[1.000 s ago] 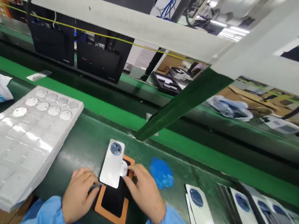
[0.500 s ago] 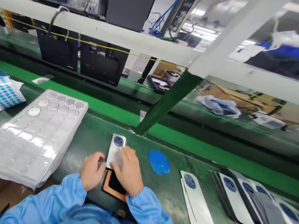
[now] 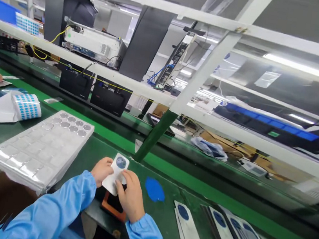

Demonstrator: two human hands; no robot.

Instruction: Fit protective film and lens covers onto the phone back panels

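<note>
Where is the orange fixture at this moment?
In the head view, the orange fixture lies low and left of centre on the green bench, partly hidden by the white panel and the right hand.

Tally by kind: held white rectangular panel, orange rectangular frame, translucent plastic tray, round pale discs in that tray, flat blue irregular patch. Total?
Held white rectangular panel: 1
Orange rectangular frame: 1
Translucent plastic tray: 1
Round pale discs in tray: 9
Flat blue irregular patch: 1
Total: 13
</note>
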